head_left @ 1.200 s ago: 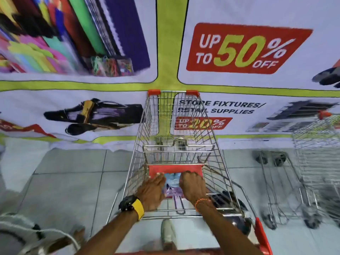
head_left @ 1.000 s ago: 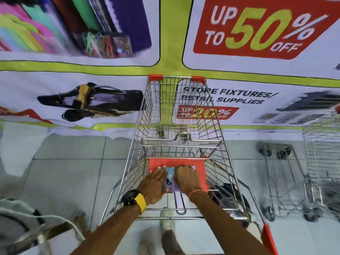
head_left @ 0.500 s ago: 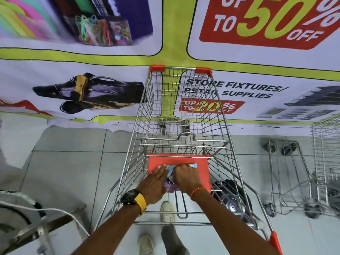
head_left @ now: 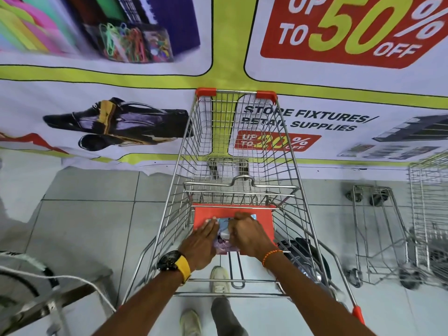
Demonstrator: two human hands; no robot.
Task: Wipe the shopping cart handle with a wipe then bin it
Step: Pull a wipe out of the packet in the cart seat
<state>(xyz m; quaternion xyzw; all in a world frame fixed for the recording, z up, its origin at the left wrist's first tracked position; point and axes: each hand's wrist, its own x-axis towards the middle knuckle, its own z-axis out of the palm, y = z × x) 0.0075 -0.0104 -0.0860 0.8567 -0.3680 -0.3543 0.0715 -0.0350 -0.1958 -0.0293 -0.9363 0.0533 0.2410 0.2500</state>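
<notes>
Fingers (head_left: 238, 218) of both hands pinching wipes pack (head_left: 224, 235), on red seat flap (head_left: 263, 215)

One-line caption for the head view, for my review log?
Both hands, left and right, grip a wipes packet on the red child-seat flap of a wire shopping cart.

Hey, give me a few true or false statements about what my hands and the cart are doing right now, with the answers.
1. Both hands are on a wipes packet lying on the cart's red seat flap. True.
2. The left hand wears a yellow-strapped watch. True.
3. The right hand is wiping the cart handle. False: it is at the packet.
4. The cart basket is full of groceries. False: it looks empty.
</notes>
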